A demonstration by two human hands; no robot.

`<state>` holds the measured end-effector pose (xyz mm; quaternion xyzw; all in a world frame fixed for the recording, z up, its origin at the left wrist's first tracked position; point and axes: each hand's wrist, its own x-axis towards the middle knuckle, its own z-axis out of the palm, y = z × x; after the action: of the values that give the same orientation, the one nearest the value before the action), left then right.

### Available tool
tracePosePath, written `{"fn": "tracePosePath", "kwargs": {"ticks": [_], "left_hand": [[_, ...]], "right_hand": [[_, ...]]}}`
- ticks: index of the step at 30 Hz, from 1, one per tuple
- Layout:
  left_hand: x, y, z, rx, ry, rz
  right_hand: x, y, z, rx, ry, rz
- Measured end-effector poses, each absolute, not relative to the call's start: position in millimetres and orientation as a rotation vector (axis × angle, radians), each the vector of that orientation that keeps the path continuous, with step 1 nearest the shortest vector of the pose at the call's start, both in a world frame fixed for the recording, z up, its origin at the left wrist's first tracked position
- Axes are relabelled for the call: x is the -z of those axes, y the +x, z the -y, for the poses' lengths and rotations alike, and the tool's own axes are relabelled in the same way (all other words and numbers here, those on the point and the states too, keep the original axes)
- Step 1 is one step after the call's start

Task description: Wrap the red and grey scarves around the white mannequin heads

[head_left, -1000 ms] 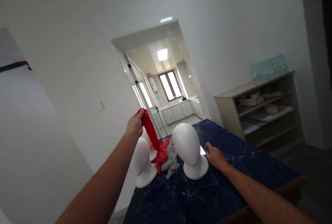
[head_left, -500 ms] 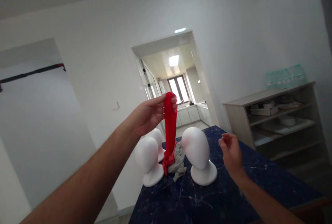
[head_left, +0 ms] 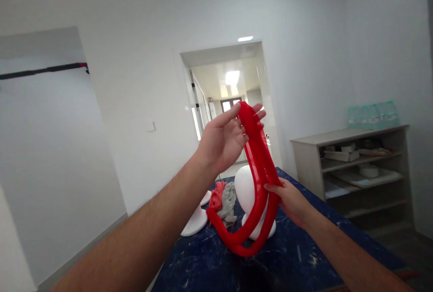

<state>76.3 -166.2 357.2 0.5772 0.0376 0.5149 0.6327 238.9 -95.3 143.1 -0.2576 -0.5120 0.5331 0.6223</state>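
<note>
A long, stretchy strip of red cloth (head_left: 260, 143) hangs in front of me; its exact kind does not show. My left hand (head_left: 226, 139) grips its upper end, thumb on the near side and fingers behind it, their tips showing past the cloth. Lower down on the right, my right hand (head_left: 292, 199) pinches it between thumb and fingers. Below the hands the cloth droops in a double loop, with one end reaching left toward the table. Behind it stands a white foam mannequin head (head_left: 244, 188), partly covered by the loop.
On the dark blue marbled table (head_left: 291, 260) lie a crumpled coral cloth (head_left: 217, 195) and a grey cloth (head_left: 228, 204). White mannequin bases (head_left: 195, 224) show at the left, mostly behind my arm. A shelf unit (head_left: 348, 136) with bottled water (head_left: 372, 115) stands at the right.
My left hand has raised the red cloth and moved it right. My right hand has come in from the right and taken hold of it. The cloth now hangs in a wide loop.
</note>
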Motion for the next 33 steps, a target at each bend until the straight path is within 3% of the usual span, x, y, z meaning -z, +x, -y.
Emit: {"fn": "tracePosePath", "kwargs": {"ticks": [8, 14, 20, 26, 33], "left_hand": [[-349, 98, 144, -1.056, 1.279, -0.061], [-346, 123, 181, -0.827, 1.345, 0.034], [-367, 91, 184, -1.003, 1.265, 0.034], [-366, 64, 147, -1.237, 1.126, -0.032], [-349, 41, 95, -1.318, 1.05, 0.003]], "right_hand": [[-152, 217, 112, -1.25, -0.31, 1.436], [-154, 196, 131, -1.236, -0.483, 1.567], [-142, 291, 113, -1.46, -0.428, 1.678], [-152, 403, 89, -1.286, -0.508, 1.526], [-156, 453, 74, -1.157, -0.723, 1.47]]}}
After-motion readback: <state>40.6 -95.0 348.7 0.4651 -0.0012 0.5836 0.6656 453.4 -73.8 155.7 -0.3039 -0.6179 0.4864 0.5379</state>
